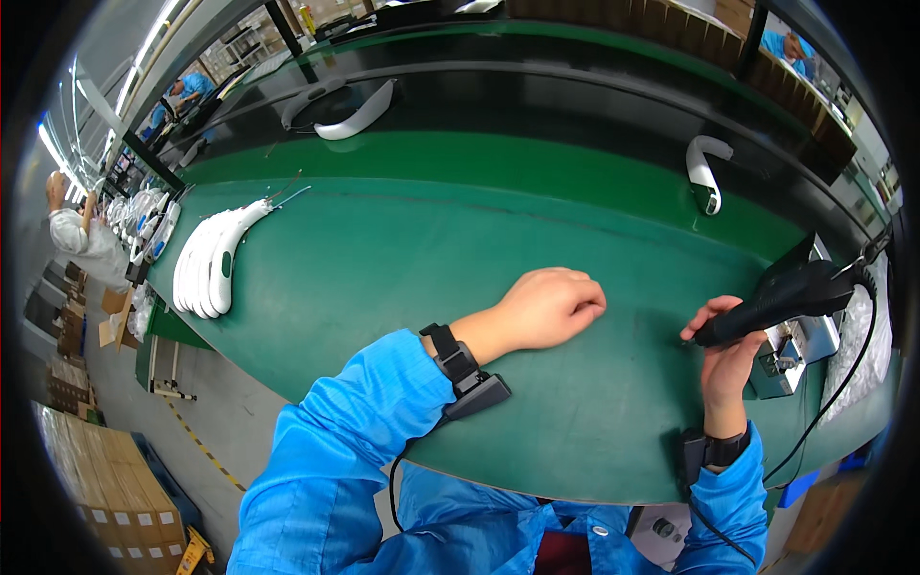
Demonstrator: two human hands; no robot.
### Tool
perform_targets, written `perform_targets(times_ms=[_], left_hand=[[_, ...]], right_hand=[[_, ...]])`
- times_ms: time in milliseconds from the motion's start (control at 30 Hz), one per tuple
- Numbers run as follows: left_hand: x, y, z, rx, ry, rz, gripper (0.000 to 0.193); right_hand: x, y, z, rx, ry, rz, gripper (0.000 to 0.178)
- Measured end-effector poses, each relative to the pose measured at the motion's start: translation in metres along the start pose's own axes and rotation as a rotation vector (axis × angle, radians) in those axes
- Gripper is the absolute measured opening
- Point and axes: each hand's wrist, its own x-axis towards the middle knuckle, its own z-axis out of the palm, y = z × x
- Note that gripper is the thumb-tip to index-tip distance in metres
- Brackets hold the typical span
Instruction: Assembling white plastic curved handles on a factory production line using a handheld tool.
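Observation:
My left hand [556,309] rests on the green work table [383,268] in a loose fist, with no object showing in it. Over at the right, my right hand [730,356] is raised with thumb and fingers around the narrow end of a black corded hand tool [781,302], which looks like an electric screwdriver. The tool lies tilted, its thicker end and cable toward the right. Just beneath it stands a small metal-and-green device [781,372], partly hidden by the tool and my hand. Both wrists wear black straps.
Several white curved handle-like parts [206,264] with thin wires lie at the left. More curved parts, one white [356,113] and another [704,177], sit on the dark belt [537,96] behind. A black cable [843,369] hangs at the right beside a clear plastic bag [856,359].

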Motion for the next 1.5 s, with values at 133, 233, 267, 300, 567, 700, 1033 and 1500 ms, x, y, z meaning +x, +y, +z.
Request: perform_targets(times_ms=[133,233,267,300,567,700,1033,1500], left_hand=[[0.004,-0.002,0.0,-0.008,-0.021,0.045,0.015],[0.0,-0.003,-0.005,0.003,-0.016,0.007,0.015],[-0.005,-0.008,-0.008,0.011,-0.009,0.019,0.014],[-0.01,-0.011,-0.011,0.024,-0.001,0.026,0.014],[-0.005,0.009,0.008,-0.068,0.098,0.101,0.011],[-0.007,0.008,0.002,-0.102,0.057,0.05,0.012],[-0.004,0.008,-0.002,-0.1,0.026,0.032,0.012],[-0.001,0.006,0.001,-0.118,0.035,0.069,0.01]], right_hand=[[-0.003,0.001,0.001,0.013,0.029,0.02,0.087],[0.0,0.0,0.01,0.029,0.024,0.035,0.087],[0.002,0.002,0.015,0.032,0.007,0.034,0.087],[0.0,0.009,0.018,0.078,0.018,0.056,0.086],[-0.014,0.013,-0.022,0.135,0.041,0.071,0.069],[-0.008,0.019,-0.019,0.151,-0.032,0.049,0.065],[-0.007,0.014,-0.016,0.112,-0.02,0.053,0.068],[-0.007,0.013,-0.02,0.106,0.002,0.076,0.072]])
